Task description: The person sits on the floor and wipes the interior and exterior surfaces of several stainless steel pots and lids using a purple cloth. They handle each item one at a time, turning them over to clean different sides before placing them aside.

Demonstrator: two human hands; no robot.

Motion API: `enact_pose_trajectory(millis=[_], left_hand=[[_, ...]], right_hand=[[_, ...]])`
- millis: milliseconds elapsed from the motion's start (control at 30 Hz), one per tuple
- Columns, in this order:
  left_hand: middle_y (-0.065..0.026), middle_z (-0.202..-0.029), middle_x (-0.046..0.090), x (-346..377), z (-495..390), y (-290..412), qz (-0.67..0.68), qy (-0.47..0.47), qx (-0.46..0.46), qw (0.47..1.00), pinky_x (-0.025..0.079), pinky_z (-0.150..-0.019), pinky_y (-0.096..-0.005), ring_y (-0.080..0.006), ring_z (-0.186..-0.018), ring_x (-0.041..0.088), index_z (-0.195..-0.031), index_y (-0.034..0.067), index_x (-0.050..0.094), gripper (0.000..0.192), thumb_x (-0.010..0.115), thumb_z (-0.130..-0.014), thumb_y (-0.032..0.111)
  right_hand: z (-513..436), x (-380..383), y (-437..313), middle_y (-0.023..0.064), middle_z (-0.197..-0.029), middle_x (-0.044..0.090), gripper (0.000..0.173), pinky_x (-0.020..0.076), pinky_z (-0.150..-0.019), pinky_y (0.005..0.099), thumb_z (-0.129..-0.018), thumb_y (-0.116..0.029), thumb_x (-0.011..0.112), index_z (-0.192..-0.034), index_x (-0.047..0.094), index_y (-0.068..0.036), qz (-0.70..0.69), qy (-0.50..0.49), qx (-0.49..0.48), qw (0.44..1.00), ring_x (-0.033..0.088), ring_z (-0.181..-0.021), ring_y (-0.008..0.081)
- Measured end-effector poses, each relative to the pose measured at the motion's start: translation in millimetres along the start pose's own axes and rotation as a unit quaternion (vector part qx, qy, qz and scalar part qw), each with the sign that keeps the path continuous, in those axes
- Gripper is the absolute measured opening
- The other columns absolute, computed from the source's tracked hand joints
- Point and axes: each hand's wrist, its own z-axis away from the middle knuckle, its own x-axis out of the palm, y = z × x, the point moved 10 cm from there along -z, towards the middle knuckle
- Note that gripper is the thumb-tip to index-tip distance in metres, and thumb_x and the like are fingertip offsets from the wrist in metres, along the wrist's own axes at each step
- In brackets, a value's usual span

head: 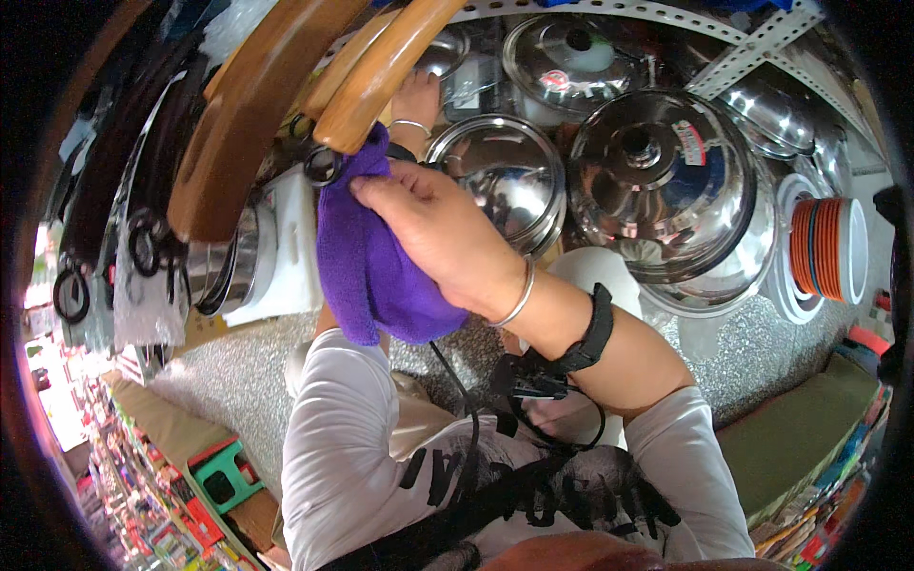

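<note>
My right hand [421, 221] grips a purple cloth [385, 278] at its upper part, beside the end of a light wooden handle [378, 86] that has a black hanging ring [323, 166]. The cloth hangs down over part of my left forearm. Beyond it, my left hand [416, 100] reaches up behind the handle, partly hidden; whether it holds anything cannot be told. A wider brown wooden handle [250, 121] hangs to the left. Just right of my hands sits a round steel lid or pan [500, 178].
Large lidded steel pots [664, 185] and another glossy lid [571, 61] stand at the right and back, under a perforated metal shelf frame [750, 43]. Ring-ended dark handles [146, 243] hang at left. Orange-banded white containers [821, 250] and a green stool [228, 475] flank the speckled floor [228, 378].
</note>
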Motion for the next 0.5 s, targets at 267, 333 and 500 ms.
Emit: enact_pose_trajectory(millis=[267,333,500], left_hand=[[-0.0092,-0.108,0.065,3.7,4.7,-9.6,-0.006,0.063,0.021,0.998,0.051,-0.086,-0.0428,-0.0271,-0.103,0.061,-0.106,0.010,0.064,0.022,0.058,-0.088,0.022],[-0.0090,-0.108,0.065,-9.8,7.0,-5.6,0.014,0.113,0.041,0.993,0.053,-0.082,-0.0419,-0.0260,-0.103,0.062,-0.105,0.011,0.063,0.020,0.057,-0.088,0.020],[-0.0083,-0.104,0.064,-13.4,14.1,3.5,0.008,0.082,0.075,0.994,0.054,-0.077,-0.0403,-0.0250,-0.101,0.062,-0.104,0.010,0.062,0.021,0.057,-0.086,0.018]], right_hand=[[5.7,-11.0,-5.5,0.0048,-0.099,0.070,0.025,0.0507,-0.080,0.0242,-0.099,-0.019,0.056,-0.111,0.064,0.001,-0.148,-0.025,0.030,0.988,0.065,-0.085,0.0102],[6.7,-12.6,-6.7,0.0057,-0.099,0.071,0.025,0.0511,-0.080,0.0244,-0.099,-0.018,0.056,-0.110,0.065,0.002,-0.142,-0.014,0.027,0.989,0.066,-0.085,0.0110],[-0.1,-8.5,-2.3,0.0062,-0.101,0.071,0.025,0.0510,-0.080,0.0238,-0.099,-0.018,0.055,-0.110,0.064,0.002,-0.096,-0.005,0.036,0.995,0.066,-0.085,0.0107]])
